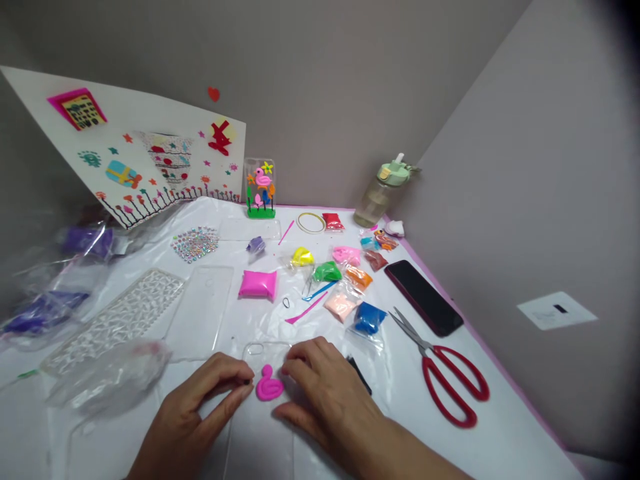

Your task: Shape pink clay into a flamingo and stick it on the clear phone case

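Observation:
A pink clay flamingo (270,385) lies on a clear phone case (260,440) on the white table cover. Just left of it, my left hand (200,400) pinches a tiny black piece of clay (247,382) between thumb and fingertips. My right hand (330,393) rests over the case's right side, thumb and fingers apart around the flamingo's right edge and holding nothing. A black strip (360,375) is partly hidden behind that hand. Further back stands a finished-looking clear case (261,188) decorated with a clay flamingo and flowers.
Red-handled scissors (435,357) and a dark phone (424,297) lie at the right. Bagged clay such as a blue packet (370,319) and a pink packet (259,285) is ahead. Left are plastic wrap (110,373) and a rhinestone-shaped tray (120,317). A bottle (377,193) stands behind.

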Demonstrator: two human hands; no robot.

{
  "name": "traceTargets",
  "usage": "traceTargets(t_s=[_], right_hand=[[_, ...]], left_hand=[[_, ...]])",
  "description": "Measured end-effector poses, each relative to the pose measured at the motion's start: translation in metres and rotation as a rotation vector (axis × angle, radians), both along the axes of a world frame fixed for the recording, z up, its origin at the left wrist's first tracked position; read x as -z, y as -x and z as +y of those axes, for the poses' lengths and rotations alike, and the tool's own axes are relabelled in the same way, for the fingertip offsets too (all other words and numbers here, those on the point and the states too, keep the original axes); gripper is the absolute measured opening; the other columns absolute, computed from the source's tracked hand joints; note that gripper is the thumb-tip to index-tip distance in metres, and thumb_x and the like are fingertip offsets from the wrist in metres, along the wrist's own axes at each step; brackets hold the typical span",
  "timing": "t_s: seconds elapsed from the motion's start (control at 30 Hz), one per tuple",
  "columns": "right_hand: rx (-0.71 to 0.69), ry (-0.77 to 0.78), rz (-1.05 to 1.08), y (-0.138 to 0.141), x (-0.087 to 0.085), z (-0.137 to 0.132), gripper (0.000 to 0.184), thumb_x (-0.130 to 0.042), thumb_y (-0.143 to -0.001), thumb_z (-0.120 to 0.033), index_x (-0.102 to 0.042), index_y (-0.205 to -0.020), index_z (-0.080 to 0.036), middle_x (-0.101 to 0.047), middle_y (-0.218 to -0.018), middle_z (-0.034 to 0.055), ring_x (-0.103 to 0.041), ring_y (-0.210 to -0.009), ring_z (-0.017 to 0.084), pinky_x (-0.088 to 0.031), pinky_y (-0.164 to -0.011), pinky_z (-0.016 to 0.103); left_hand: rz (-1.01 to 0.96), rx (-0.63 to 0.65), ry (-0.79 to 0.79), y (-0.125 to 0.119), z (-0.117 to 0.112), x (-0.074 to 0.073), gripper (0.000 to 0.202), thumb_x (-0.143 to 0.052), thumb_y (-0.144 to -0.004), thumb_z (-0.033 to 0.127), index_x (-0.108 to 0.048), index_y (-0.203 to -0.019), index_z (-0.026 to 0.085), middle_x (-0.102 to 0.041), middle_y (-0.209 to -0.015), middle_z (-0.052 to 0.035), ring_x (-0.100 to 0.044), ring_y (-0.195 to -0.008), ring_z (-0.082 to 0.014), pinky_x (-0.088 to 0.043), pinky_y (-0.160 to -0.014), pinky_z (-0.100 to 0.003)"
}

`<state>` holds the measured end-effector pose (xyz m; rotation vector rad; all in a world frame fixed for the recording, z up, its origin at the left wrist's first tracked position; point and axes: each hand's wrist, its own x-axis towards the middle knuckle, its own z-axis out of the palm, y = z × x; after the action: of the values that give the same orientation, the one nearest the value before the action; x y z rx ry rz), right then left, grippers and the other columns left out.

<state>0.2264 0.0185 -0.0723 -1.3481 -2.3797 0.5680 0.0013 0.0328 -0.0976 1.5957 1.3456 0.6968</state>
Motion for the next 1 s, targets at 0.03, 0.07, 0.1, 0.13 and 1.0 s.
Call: traceTargets(t_s=[0.03, 0.07, 0.1, 0.13, 1.0], right_hand=[[-0.004, 0.006, -0.001, 0.0004, 0.0008, -0.0008, 0.025, -0.074, -0.088, -0.030, -0.059, -0.103, -0.017, -0.063, -0.109, 0.0095, -0.056, -0.097, 0.026, -0.053, -0.085, 0.043], [-0.013, 0.007, 0.001, 0.0012, 0.0020, -0.0015, 0.025, -0.074, -0.088, -0.030, -0.059, -0.104, -0.017, -0.063, -0.109, 0.0098, -0.056, -0.098, 0.026, -0.053, -0.085, 0.043], [-0.020, 0.007, 0.003, 0.0022, 0.0033, -0.0020, 0.026, -0.074, -0.088, -0.030, -0.059, -0.103, -0.016, -0.062, -0.110, 0.0100, -0.056, -0.098, 0.026, -0.053, -0.086, 0.043], [-0.024, 0.004, 0.004, 0.0033, 0.0048, -0.0023, 0.026, -0.074, -0.088, -0.030, -0.059, -0.103, -0.016, -0.062, -0.110, 0.0101, -0.057, -0.098, 0.026, -0.053, -0.086, 0.043], [-0.012, -0.050, 0.011, 0.0095, 0.0088, -0.0029, 0.023, -0.073, -0.089, -0.031, -0.058, -0.100, -0.016, -0.064, -0.106, 0.0094, -0.058, -0.096, 0.025, -0.054, -0.085, 0.040]], left_hand=[[0.001, -0.003, -0.003, -0.0005, 0.0000, -0.0014, 0.019, -0.065, -0.086, 0.046, -0.069, -0.081, 0.027, -0.071, -0.083, 0.0015, -0.069, -0.083, -0.0187, -0.053, -0.079, -0.020], [0.003, -0.011, -0.006, -0.0009, 0.0001, -0.0023, 0.020, -0.065, -0.086, 0.046, -0.068, -0.080, 0.027, -0.070, -0.081, 0.0018, -0.068, -0.081, -0.0183, -0.053, -0.077, -0.020], [0.005, -0.022, -0.010, -0.0011, 0.0003, -0.0029, 0.020, -0.066, -0.085, 0.046, -0.067, -0.079, 0.027, -0.070, -0.080, 0.0021, -0.068, -0.079, -0.0181, -0.053, -0.075, -0.020], [0.009, -0.030, -0.016, -0.0012, 0.0005, -0.0031, 0.020, -0.066, -0.085, 0.046, -0.067, -0.078, 0.027, -0.069, -0.079, 0.0022, -0.067, -0.078, -0.0179, -0.053, -0.074, -0.020], [0.014, -0.029, -0.172, 0.0008, -0.0005, 0.0020, 0.010, -0.067, -0.085, 0.038, -0.073, -0.085, 0.031, -0.074, -0.089, 0.0026, -0.071, -0.085, -0.0167, -0.054, -0.079, -0.016]])
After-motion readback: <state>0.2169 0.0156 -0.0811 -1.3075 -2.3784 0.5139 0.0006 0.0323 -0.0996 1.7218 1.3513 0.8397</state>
